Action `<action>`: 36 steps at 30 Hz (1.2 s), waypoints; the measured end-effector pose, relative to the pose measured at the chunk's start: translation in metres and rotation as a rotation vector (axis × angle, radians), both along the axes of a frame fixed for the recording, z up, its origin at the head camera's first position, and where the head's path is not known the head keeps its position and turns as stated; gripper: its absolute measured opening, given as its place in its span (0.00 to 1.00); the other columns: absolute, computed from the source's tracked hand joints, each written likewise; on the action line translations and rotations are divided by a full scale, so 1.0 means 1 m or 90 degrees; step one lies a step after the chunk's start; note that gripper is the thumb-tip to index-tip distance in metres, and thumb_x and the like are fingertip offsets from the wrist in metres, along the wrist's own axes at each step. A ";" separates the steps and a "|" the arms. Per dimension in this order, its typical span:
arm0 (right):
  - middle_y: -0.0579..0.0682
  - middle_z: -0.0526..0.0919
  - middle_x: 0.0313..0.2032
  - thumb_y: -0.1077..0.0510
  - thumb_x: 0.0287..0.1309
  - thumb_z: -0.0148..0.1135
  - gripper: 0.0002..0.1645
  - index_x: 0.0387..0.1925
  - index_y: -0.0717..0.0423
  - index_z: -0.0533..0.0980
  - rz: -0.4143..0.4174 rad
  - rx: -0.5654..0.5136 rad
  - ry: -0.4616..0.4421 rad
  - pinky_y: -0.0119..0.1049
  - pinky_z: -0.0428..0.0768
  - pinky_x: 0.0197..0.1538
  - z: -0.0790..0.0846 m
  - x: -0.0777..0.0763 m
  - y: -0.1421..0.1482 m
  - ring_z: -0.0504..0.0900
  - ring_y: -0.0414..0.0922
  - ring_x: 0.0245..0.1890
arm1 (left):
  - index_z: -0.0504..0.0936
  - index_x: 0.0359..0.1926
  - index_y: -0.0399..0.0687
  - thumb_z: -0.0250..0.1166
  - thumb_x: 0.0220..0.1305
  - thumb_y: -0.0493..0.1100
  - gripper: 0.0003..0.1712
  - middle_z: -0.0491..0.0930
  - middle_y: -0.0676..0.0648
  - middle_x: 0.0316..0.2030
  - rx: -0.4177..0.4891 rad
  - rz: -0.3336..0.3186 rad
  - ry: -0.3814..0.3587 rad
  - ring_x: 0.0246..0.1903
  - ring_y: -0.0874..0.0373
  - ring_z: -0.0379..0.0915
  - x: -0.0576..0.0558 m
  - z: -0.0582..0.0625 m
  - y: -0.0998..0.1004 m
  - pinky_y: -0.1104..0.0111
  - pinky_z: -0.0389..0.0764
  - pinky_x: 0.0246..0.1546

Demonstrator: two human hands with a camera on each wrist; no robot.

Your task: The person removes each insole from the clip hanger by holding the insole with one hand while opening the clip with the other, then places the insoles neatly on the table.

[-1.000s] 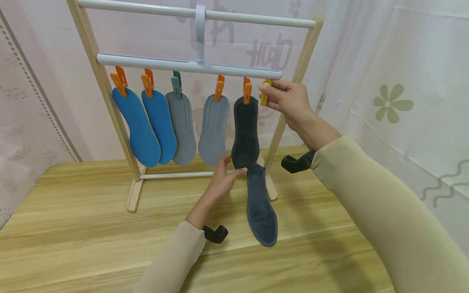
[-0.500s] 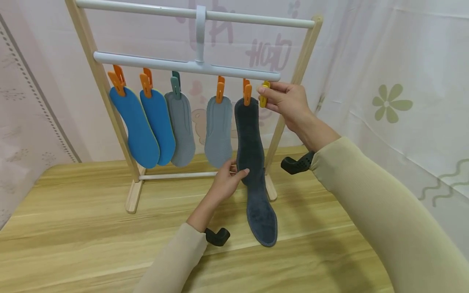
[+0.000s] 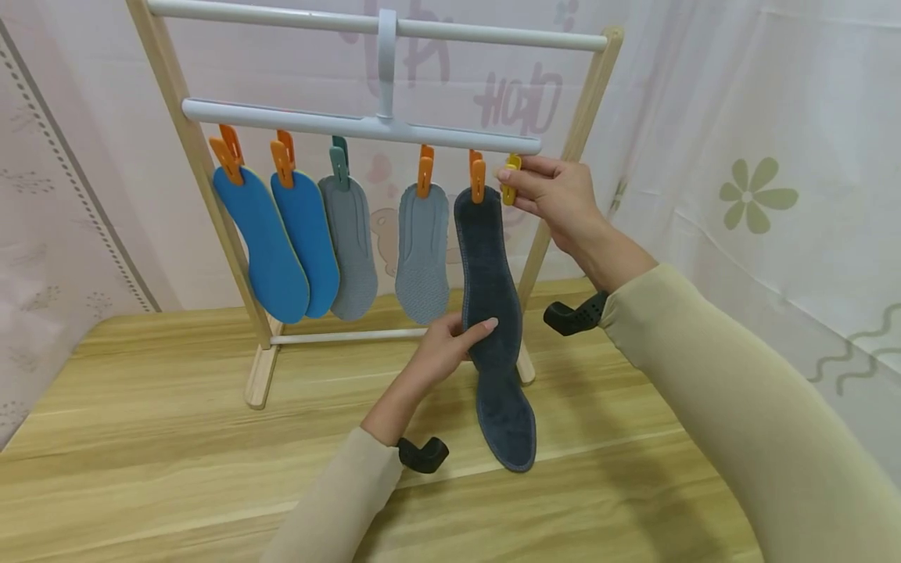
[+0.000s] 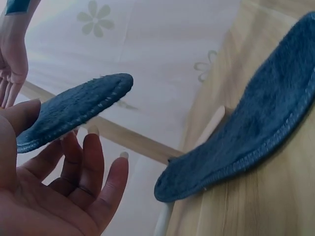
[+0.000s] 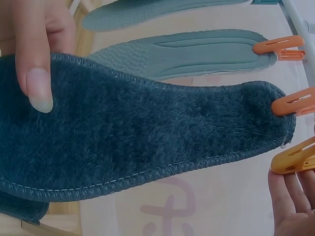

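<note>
A dark fuzzy insole (image 3: 488, 258) hangs from an orange clip (image 3: 478, 178) near the hanger's right end. My left hand (image 3: 445, 348) pinches its lower part, thumb on the front face and fingers behind. In the left wrist view that insole (image 4: 81, 105) sits between thumb and fingers. At the hanger's right tip, my right hand (image 3: 559, 191) pinches a yellow clip (image 3: 511, 181) between thumb and fingers; the clip holds no insole. A second dark insole (image 3: 508, 422) lies on the wooden table, its upper end overlapped by the hanging one in the head view.
The white hanger (image 3: 296, 120) hooks over the top bar of a wooden rack (image 3: 584, 109). Left of the dark insole hang two blue insoles (image 3: 263, 250) and two grey insoles (image 3: 422, 258), on orange and green clips. A printed curtain (image 3: 788, 117) stands behind.
My left hand has moved slightly right and drawn the hanging insole's lower end forward, so more of it shows. My right hand keeps its pinch on the yellow clip.
</note>
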State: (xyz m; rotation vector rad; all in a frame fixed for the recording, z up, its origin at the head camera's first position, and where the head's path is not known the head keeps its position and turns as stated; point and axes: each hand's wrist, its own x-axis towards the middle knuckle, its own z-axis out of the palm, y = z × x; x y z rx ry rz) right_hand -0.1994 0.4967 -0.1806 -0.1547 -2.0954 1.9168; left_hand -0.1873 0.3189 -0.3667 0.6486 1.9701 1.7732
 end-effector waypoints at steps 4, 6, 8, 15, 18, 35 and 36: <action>0.59 0.78 0.65 0.57 0.60 0.72 0.35 0.68 0.59 0.73 0.004 0.001 -0.005 0.41 0.79 0.63 0.001 0.000 0.000 0.79 0.53 0.64 | 0.87 0.50 0.45 0.66 0.68 0.55 0.21 0.88 0.44 0.47 0.011 -0.010 -0.021 0.46 0.58 0.85 0.004 0.003 0.001 0.64 0.85 0.50; 0.59 0.78 0.65 0.57 0.60 0.72 0.36 0.68 0.60 0.72 0.005 -0.003 -0.008 0.41 0.79 0.64 0.001 0.001 0.000 0.79 0.53 0.65 | 0.85 0.54 0.45 0.68 0.67 0.53 0.21 0.87 0.44 0.50 0.032 -0.024 -0.055 0.49 0.56 0.84 0.006 0.004 0.001 0.63 0.84 0.53; 0.60 0.77 0.66 0.58 0.60 0.72 0.36 0.68 0.60 0.72 0.007 -0.009 -0.009 0.42 0.78 0.64 0.001 0.001 0.000 0.78 0.53 0.65 | 0.82 0.60 0.46 0.68 0.67 0.50 0.23 0.85 0.45 0.55 0.059 -0.039 -0.099 0.54 0.54 0.83 0.007 0.004 0.001 0.61 0.84 0.56; 0.61 0.75 0.67 0.58 0.62 0.70 0.36 0.69 0.61 0.70 0.020 -0.014 -0.003 0.42 0.77 0.66 0.000 0.002 0.001 0.77 0.53 0.66 | 0.74 0.66 0.44 0.66 0.69 0.41 0.26 0.81 0.37 0.59 0.129 -0.044 -0.161 0.48 0.54 0.86 0.005 0.003 0.001 0.60 0.87 0.48; 0.61 0.75 0.67 0.58 0.62 0.70 0.36 0.70 0.61 0.70 0.017 -0.001 -0.002 0.42 0.78 0.65 0.000 0.002 0.001 0.79 0.51 0.65 | 0.76 0.64 0.42 0.67 0.68 0.40 0.24 0.83 0.37 0.57 0.132 -0.028 -0.151 0.43 0.57 0.87 0.004 0.003 0.001 0.62 0.88 0.45; 0.59 0.77 0.67 0.54 0.61 0.71 0.40 0.71 0.56 0.69 0.000 0.094 -0.019 0.41 0.79 0.65 0.008 0.012 0.003 0.86 0.37 0.51 | 0.80 0.62 0.41 0.66 0.69 0.39 0.21 0.84 0.37 0.55 0.106 0.026 -0.044 0.48 0.48 0.87 0.003 0.002 0.001 0.62 0.88 0.46; 0.59 0.76 0.67 0.53 0.60 0.72 0.40 0.72 0.55 0.68 -0.002 0.098 -0.021 0.41 0.79 0.65 0.009 0.013 0.003 0.86 0.38 0.52 | 0.80 0.62 0.41 0.66 0.69 0.39 0.21 0.84 0.37 0.55 0.106 0.028 -0.043 0.48 0.48 0.86 0.003 0.002 0.001 0.62 0.88 0.47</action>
